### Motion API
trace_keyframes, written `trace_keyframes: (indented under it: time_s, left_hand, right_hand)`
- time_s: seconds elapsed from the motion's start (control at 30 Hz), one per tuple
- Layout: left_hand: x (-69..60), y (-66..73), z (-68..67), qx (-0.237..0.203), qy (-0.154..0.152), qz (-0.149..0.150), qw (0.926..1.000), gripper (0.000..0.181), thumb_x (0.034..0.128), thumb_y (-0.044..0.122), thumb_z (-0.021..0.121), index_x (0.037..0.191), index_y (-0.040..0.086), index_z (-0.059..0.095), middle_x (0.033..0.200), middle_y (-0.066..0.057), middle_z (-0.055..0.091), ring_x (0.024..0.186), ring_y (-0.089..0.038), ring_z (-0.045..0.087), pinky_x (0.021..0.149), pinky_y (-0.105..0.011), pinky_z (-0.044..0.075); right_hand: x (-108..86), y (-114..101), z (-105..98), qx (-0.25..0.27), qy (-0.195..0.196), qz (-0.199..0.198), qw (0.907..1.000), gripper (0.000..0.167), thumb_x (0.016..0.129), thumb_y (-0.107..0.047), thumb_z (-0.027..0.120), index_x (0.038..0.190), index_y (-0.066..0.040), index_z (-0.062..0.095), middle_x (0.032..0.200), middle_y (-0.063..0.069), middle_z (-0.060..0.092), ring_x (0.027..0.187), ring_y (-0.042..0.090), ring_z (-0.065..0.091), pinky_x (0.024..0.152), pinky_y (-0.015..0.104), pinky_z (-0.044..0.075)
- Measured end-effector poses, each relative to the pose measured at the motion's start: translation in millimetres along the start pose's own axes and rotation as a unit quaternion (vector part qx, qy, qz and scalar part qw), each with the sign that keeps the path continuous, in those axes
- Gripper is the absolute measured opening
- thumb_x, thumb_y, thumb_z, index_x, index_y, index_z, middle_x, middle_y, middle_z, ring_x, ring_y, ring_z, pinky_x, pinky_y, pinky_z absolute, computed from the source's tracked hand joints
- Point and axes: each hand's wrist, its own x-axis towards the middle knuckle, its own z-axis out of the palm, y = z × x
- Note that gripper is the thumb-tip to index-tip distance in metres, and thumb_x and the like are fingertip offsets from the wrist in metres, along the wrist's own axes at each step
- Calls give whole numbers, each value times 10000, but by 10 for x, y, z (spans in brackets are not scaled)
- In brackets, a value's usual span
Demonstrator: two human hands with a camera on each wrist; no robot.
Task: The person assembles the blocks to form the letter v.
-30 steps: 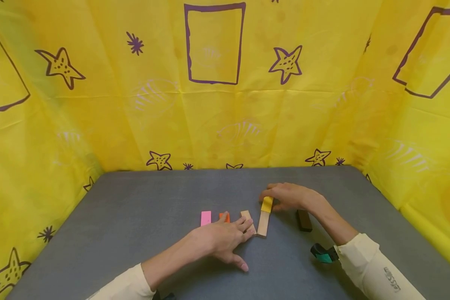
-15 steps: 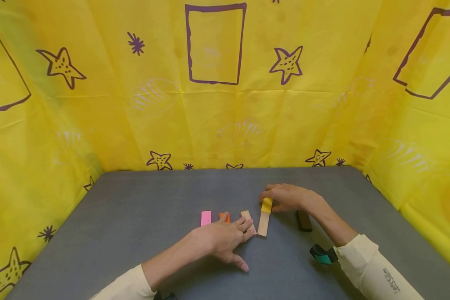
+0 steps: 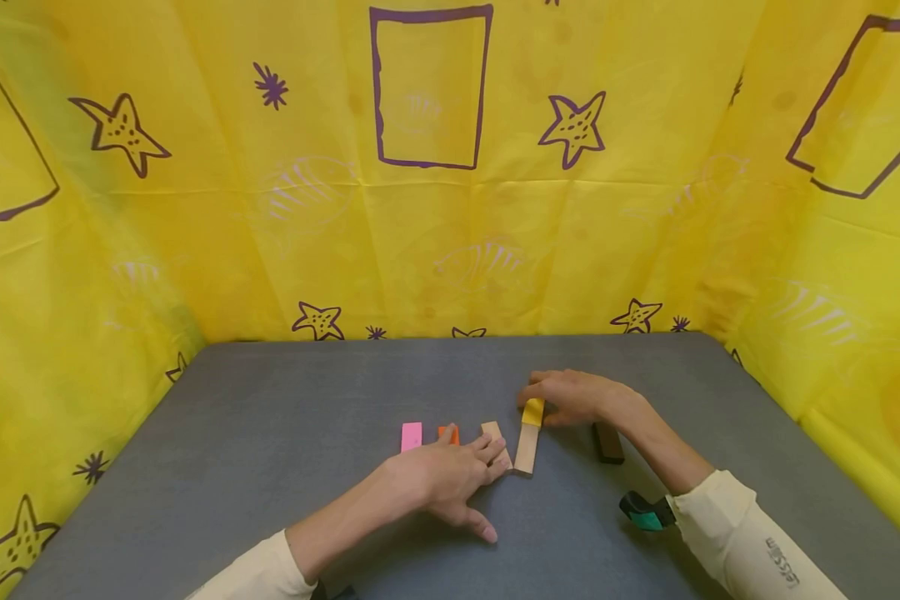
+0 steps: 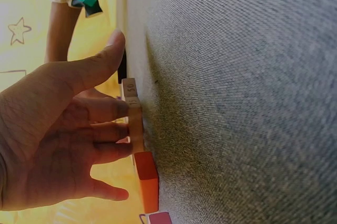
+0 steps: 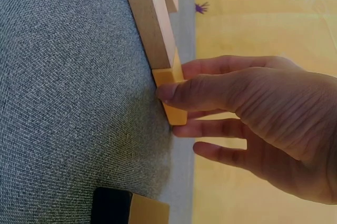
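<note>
In the head view my right hand [image 3: 573,396] pinches a yellow wooden block [image 3: 532,412] between thumb and fingers, also plain in the right wrist view. The yellow block lies end to end against a bare-wood block [image 3: 526,450] on the table. My left hand [image 3: 453,479] spreads over the row, its fingertips on a second bare-wood block [image 3: 491,430] that is set at a slant. These two bare blocks meet at their near ends. Beneath the left hand an orange block [image 4: 147,182] is partly covered. Printed numbers show on the bare-wood end in the left wrist view.
A pink block [image 3: 412,437] lies left of the orange one. To the right, close to my right forearm, sits a dark brown block [image 3: 608,443]. The grey cloth-covered table [image 3: 307,392] is bounded by yellow patterned curtains [image 3: 435,250] at the back and sides.
My right hand has drawn the yellow block slightly toward me, staying against the bare-wood block. The left hand keeps its place.
</note>
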Motion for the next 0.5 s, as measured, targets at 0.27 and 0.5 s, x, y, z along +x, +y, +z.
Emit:
trace_keyframes:
  time_s: [0.27,0.5]
  left_hand:
    - [1,-12,20,16,80,61,9999,939,894,750,617,1649,275,326,1767,28,190,1641,-163,204,1278,-622,261]
    - [-8,-18,24,-19,105,58,9999,938,889,744,631,1648,282,330,1766,27,196,1636,-160,219,1279,-617,262]
  right_hand:
    - [-7,7,-1,-65,-60,58,9999,397,908,-114,811,1285,-176,703,1182,67,637,971,182,605,881,405,589]
    - [-79,12,-19,-47,24,59,10000,460,913,-117,806,1343,-182,656,1289,102,616,1074,244,622,920,449,588]
